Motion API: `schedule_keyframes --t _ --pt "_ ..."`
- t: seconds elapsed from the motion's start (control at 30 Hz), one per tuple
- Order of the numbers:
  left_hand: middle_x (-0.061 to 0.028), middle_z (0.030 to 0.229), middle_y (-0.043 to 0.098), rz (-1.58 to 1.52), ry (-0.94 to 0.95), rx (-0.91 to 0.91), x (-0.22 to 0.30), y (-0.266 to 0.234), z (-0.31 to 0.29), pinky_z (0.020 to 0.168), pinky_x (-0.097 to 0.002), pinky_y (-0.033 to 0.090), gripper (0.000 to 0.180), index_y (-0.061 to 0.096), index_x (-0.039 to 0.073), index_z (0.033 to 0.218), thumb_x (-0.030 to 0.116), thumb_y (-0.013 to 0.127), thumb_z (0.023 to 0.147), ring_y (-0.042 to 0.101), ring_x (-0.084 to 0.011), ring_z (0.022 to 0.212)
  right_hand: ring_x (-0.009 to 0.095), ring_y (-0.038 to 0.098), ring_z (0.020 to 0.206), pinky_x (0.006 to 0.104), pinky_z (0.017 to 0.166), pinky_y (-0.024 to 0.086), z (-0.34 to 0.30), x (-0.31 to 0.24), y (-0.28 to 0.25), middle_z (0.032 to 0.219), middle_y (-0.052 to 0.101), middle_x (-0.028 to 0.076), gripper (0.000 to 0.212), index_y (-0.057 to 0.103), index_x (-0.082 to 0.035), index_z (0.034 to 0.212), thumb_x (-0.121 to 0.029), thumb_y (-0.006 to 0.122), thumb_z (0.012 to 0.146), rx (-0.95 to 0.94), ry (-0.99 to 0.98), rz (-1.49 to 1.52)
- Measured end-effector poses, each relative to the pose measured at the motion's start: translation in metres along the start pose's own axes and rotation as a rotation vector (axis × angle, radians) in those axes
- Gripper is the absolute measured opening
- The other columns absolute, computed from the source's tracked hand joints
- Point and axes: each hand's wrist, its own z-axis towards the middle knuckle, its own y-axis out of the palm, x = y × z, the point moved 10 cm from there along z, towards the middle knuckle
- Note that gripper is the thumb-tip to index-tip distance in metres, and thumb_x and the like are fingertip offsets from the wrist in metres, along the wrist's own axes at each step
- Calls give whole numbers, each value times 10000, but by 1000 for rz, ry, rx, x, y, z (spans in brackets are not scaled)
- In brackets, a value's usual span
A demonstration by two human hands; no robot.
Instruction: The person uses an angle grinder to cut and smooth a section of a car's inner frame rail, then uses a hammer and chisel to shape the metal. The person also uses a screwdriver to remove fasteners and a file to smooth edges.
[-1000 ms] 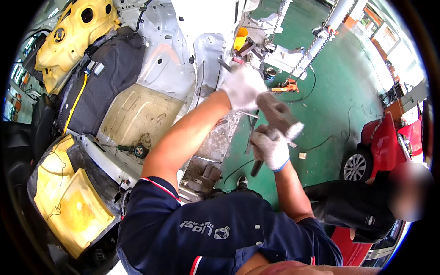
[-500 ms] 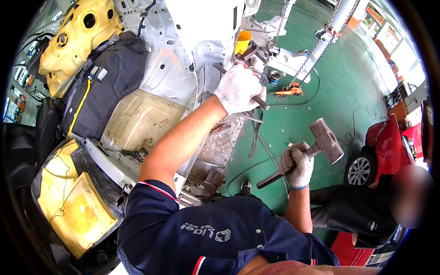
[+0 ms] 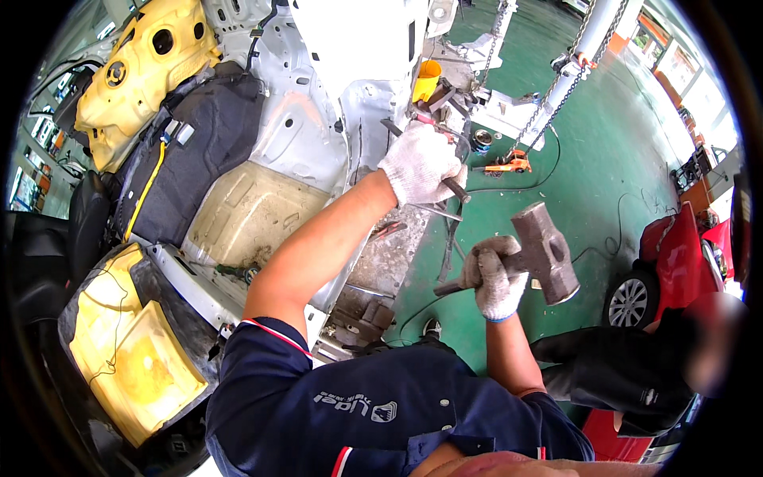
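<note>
My left hand (image 3: 421, 161), in a white knit glove, is closed round a dark metal bar (image 3: 455, 188). The bar's blunt end sticks out on the right of the fist, beside the sill of a stripped car body (image 3: 314, 183). Lower down and to the right, my gloved right hand (image 3: 497, 277) grips a sledgehammer (image 3: 550, 253) by the handle, close under its heavy grey head. The hammer is raised over the green floor, apart from the bar. The bar's far end is partly hidden by the left hand and the metal parts around it.
A yellow bucket (image 3: 427, 79) stands behind my left hand. Chains (image 3: 568, 99) hang along a white post, with an orange clamp (image 3: 509, 164) at their lower end. Another person (image 3: 620, 374) is at the right, near a red car (image 3: 679, 250). Hoses cross the green floor.
The sledgehammer and my right hand have moved slightly up and left, and the hammer's head has turned more side-on. My left hand still holds the bar at the sill.
</note>
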Motion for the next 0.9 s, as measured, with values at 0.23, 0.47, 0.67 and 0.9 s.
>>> schedule_keyframes --t 0.23,0.47,0.67,0.9 --pt "-51 615 600 -60 4 -30 -7 6 10 648 -430 492 180 653 181 624 243 786 727 646 -274 635 156 509 472 332 458 430 9 51 5 624 550 68 151 603 -3 948 -129 653 1015 4 295 -108" --pt "-55 635 556 -101 -7 -40 -1 0 7 640 -437 462 225 596 155 639 177 791 748 601 -290 656 113 397 431 292 382 302 18 -149 -33 566 444 -8 297 557 -72 865 -290 596 1063 -139 -446 147" --pt "-38 664 587 -39 22 -25 5 11 11 696 -426 478 215 607 174 634 226 788 737 627 -269 706 155 529 485 291 442 438 7 -17 -26 639 556 57 238 614 -24 883 -224 622 1013 262 -59 -119" --pt "19 729 704 19 -53 -204 -2 16 -1 785 -402 522 86 750 264 704 301 809 653 690 -223 778 143 386 414 328 402 359 6 -20 -31 583 466 23 156 543 -64 872 -128 614 996 136 254 -38"
